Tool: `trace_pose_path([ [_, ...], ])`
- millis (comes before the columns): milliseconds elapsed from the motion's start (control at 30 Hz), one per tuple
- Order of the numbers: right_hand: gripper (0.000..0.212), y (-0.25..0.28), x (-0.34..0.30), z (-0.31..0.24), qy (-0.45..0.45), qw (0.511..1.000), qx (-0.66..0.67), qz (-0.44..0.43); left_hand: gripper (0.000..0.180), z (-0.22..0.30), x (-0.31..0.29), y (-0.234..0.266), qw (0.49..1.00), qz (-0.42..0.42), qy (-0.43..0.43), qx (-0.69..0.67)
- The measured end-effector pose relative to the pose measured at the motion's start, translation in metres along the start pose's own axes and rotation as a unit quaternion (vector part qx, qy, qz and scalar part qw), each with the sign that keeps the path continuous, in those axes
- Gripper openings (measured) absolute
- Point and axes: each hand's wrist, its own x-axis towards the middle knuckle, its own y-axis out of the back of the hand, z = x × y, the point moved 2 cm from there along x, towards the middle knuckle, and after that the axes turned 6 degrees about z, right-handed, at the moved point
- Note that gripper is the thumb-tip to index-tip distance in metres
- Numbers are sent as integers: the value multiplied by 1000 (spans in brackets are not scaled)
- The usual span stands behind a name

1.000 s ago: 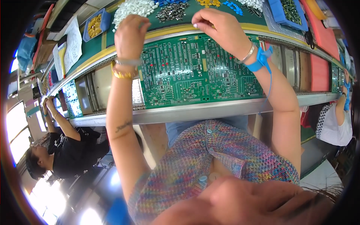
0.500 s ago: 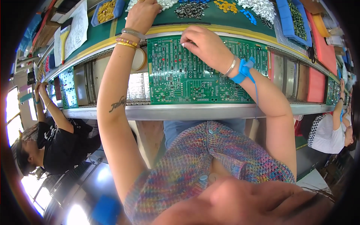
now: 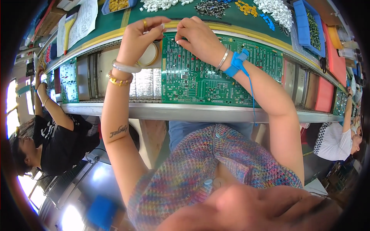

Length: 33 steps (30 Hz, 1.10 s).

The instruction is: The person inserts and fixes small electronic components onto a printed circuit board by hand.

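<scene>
A green circuit board (image 3: pixel 216 86) dotted with small soldered-in parts lies across the rails in front of me. My left hand (image 3: pixel 140 38) is over the board's upper left corner, thumb and forefinger pinched on what looks like a small white part (image 3: pixel 163 26). Close by on the right, my right hand (image 3: pixel 198 40) hovers above the board's upper edge with its fingers curled together. Whatever those right fingertips hold, if anything, is too small to make out. A blue wrist strap (image 3: pixel 233 69) with a cord circles my right wrist.
Along the green bench beyond the rail lie piles of white parts (image 3: pixel 269 9), black-and-silver parts (image 3: pixel 212 8) and yellow parts (image 3: pixel 246 7). Blue bins (image 3: pixel 308 29) stand there too. A tape roll (image 3: pixel 149 56) sits left of the board. Co-workers (image 3: pixel 58 142) work on both sides.
My left hand has come back from the white parts pile toward the board's upper left corner. My right hand has shifted slightly up and left, nearer to it.
</scene>
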Motion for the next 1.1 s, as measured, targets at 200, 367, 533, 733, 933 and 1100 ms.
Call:
trace_pose_path([
  [200,3,-8,3,-7,18,1000,-9,7,25,-20,-30,20,998,-34,42,-28],
  [367,8,-11,2,-9,29,999,-30,-12,22,-31,-45,15,996,30,47,-69],
  [533,8,-10,4,-13,52,996,-72,-26,18,-34,-52,15,998,42,25,36],
  [733,7,-4,5,-14,117,977,-178,21,18,-19,-45,-4,989,57,-20,133],
  [933,7,-22,4,-30,92,981,-169,-33,16,-37,-60,2,966,78,-80,234],
  [1100,12,30,-4,-32,54,993,-104,0,15,-30,-49,-8,950,72,-147,265],
])
